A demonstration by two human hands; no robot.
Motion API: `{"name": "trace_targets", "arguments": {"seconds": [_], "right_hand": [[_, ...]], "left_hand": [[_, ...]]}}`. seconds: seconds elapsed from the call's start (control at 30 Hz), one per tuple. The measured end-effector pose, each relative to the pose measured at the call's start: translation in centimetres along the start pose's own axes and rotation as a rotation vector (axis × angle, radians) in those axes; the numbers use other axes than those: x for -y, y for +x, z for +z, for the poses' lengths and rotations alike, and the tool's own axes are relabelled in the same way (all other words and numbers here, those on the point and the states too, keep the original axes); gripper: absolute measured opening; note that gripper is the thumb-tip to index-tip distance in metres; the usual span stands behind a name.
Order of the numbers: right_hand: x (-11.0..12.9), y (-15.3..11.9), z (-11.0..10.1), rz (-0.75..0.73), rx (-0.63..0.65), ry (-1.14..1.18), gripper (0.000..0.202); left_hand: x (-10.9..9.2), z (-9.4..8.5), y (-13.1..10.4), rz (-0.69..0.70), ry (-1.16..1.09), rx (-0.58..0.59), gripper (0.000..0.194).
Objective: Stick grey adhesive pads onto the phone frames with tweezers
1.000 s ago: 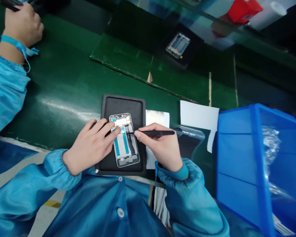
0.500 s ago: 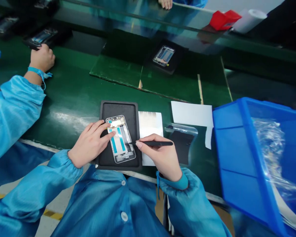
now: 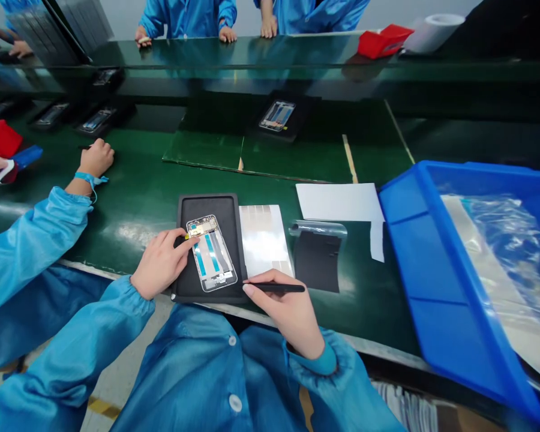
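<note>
An opened phone (image 3: pixel 212 255), its inside showing blue strips and a circuit board, lies tilted in a black tray (image 3: pixel 185 288). My left hand (image 3: pixel 162 261) holds the phone by its upper left edge, thumb resting on the inside and fingers beside a small yellow tab. Between the thumb and fingers of my right hand (image 3: pixel 290 309) are slim black tweezers (image 3: pixel 279 288), pointing left. Their tip is near the tray's right rim, off the phone. A silvery-white sheet (image 3: pixel 263 237) lies along the tray's right side, partly under my right hand.
Right of the sheet lie a dark film piece (image 3: pixel 317 261) and white paper (image 3: pixel 337 201). A blue bin (image 3: pixel 407 258) with clear plastic stands at right. Another phone in a tray (image 3: pixel 276 115) sits ahead. A co-worker's hand (image 3: pixel 96 159) is at left; others stand across the bench.
The tweezers have come away from inside the phone toward the tray's right rim. My left fingers have drawn back to the phone's edge. The head view has shifted, showing more of the far side.
</note>
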State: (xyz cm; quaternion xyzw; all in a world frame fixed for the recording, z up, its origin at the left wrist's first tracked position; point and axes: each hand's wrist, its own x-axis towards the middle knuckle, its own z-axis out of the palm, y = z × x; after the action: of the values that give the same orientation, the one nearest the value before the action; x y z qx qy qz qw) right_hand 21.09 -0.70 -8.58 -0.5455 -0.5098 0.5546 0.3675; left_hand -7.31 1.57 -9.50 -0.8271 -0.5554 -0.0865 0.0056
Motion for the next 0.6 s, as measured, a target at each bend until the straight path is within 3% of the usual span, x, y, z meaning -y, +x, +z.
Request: {"name": "trace_targets", "arguments": {"seconds": [0.13, 0.27, 0.33, 0.43, 0.6], "right_hand": [[-0.5, -0.5, 0.1, -0.043, -0.011, 0.033, 0.019], [-0.9, -1.0, 0.8, -0.058, -0.028, 0.068, 0.019], [-1.0, -1.1, 1.1, -0.059, -0.029, 0.086, 0.019], [-1.3, -0.9, 1.3, -0.069, -0.039, 0.117, 0.019], [-2.3, -0.5, 1.0, -0.078, -0.068, 0.179, 0.021]], "left_hand": [[-0.5, 0.1, -0.2, -0.041, -0.119, -0.072, 0.038], [-0.8, 0.6, -0.9, -0.362, -0.187, -0.182, 0.046], [-0.9, 0.8, -1.0, -0.479, -0.163, -0.108, 0.045], [-0.5, 0.8, -0.7, -0.524, -0.088, 0.027, 0.036], [3.3, -0.6, 0.2, -0.572, 0.073, -0.020, 0.037]]}}
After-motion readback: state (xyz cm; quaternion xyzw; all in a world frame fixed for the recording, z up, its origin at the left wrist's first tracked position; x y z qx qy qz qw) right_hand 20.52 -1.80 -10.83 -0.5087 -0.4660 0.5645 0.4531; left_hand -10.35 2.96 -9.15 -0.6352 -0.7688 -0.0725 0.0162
